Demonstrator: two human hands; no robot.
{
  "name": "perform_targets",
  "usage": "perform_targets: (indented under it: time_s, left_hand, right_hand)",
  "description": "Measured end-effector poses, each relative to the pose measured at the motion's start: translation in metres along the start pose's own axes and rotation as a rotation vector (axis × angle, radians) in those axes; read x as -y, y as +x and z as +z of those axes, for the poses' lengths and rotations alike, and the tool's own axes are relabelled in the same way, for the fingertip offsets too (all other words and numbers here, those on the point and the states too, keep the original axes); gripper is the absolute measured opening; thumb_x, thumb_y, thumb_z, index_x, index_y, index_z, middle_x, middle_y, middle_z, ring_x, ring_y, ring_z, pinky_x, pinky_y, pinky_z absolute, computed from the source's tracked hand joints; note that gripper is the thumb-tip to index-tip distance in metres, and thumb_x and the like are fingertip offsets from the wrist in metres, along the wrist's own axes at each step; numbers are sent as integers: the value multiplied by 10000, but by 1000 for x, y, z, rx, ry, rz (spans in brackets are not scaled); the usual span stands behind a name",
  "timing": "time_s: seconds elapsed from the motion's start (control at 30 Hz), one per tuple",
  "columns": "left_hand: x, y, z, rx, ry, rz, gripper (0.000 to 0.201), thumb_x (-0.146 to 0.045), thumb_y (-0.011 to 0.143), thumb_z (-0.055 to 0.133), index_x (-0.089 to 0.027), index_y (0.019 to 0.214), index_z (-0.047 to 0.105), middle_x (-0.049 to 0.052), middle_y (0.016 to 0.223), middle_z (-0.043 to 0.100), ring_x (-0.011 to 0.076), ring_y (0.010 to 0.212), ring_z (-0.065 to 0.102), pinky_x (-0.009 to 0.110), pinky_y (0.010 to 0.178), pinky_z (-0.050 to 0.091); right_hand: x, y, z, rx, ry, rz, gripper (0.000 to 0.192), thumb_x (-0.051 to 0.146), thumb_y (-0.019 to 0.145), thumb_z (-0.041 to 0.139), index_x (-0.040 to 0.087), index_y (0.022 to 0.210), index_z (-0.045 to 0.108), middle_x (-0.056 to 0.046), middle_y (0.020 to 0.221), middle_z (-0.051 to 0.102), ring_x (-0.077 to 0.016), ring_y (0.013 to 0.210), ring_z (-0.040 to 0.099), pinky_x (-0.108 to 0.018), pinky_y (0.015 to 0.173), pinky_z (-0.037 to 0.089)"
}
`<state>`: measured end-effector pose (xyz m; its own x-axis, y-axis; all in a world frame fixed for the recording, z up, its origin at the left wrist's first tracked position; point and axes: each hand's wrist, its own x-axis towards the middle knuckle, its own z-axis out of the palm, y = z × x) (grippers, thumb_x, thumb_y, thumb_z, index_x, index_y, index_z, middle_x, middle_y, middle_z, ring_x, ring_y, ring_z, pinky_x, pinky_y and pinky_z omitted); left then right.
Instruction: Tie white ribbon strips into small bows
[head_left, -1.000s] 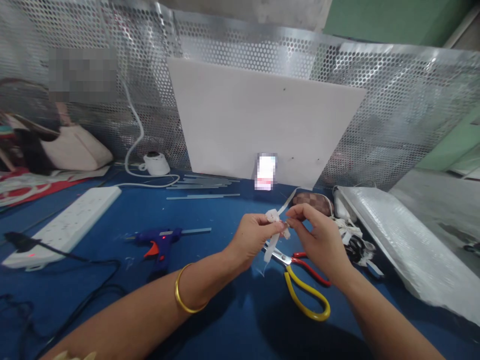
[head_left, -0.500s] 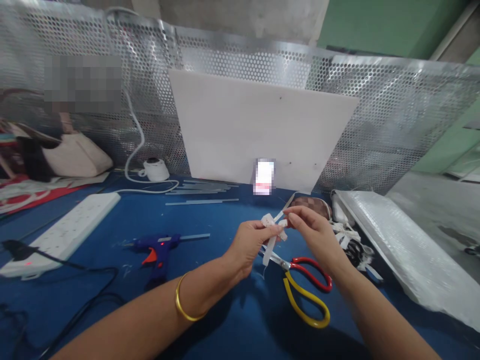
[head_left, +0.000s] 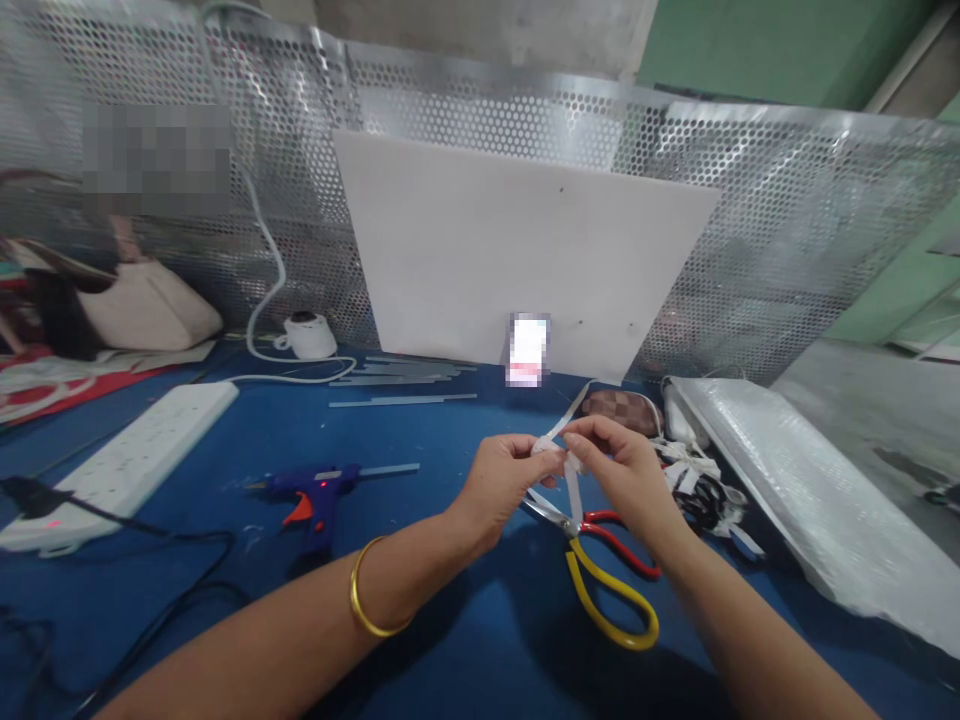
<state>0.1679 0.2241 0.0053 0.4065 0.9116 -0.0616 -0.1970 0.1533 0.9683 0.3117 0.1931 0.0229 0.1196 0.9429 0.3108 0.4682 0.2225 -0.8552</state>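
Above the scissors (head_left: 600, 560), left hand (head_left: 499, 480) and right hand (head_left: 626, 470) both pinch a narrow, crumpled white ribbon (head_left: 559, 455).

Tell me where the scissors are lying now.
In the head view, the scissors lie on the blue table, right of centre, just below both hands pinching the white ribbon.

We count one white ribbon (head_left: 570, 480) pinched between our fingers (head_left: 551, 455), one pair of scissors (head_left: 600, 565) just below them, one blue glue gun (head_left: 315, 487) off to their left, one white power strip (head_left: 131, 455) farther left, and two hands.
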Motion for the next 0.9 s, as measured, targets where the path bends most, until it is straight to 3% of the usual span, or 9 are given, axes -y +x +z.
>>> perform_targets:
  time_s: [0.13, 0.33, 0.53, 0.73, 0.9]
  left_hand:
    - [3, -2, 2, -5, 84, -5, 145, -237, 642, 679, -124, 555, 653, 6, 535, 585, 101, 552, 487, 218, 567, 365]
    - [8, -3, 4, 9, 107, -56, 194, -301, 646, 679, -120, 579, 672, 20, 551, 595, 106, 549, 484, 225, 560, 351]
    - [11, 0, 3, -13, 137, -54, 115, -204, 614, 661, -126, 530, 661, 8, 509, 577, 110, 537, 486, 230, 561, 350]
    - [11, -3, 7, 7, 15, -18, 151, -270, 651, 682, -133, 588, 685, 24, 594, 629, 110, 594, 510, 220, 592, 370]
    - [16, -3, 11, 36, -165, -105, 182, -285, 638, 711, -117, 592, 660, 23, 571, 600, 93, 556, 490, 221, 583, 380]
  right_hand:
    - [1, -2, 5, 29, -74, -73, 82, 250, 741, 602, 186, 709, 642, -12, 714, 625, -152, 695, 559, -273, 670, 426]
    - [-3, -2, 7, 12, -36, 44, 178, 290, 804, 527, 175, 671, 554, 12, 629, 546, -120, 593, 486, -236, 555, 384]
    - [-2, -3, 9, 83, -28, -13, 122, 250, 760, 591, 174, 665, 583, 2, 658, 570, -132, 636, 521, -234, 580, 399]
    - [-6, -6, 17, -35, 334, 192, 183, 301, 760, 593, 171, 645, 536, 33, 546, 500, -98, 497, 438, -220, 479, 349]
    - [-16, -12, 31, -189, 461, 164, 189, 317, 768, 593, 180, 655, 529, 44, 575, 477, -92, 520, 422, -220, 509, 352]
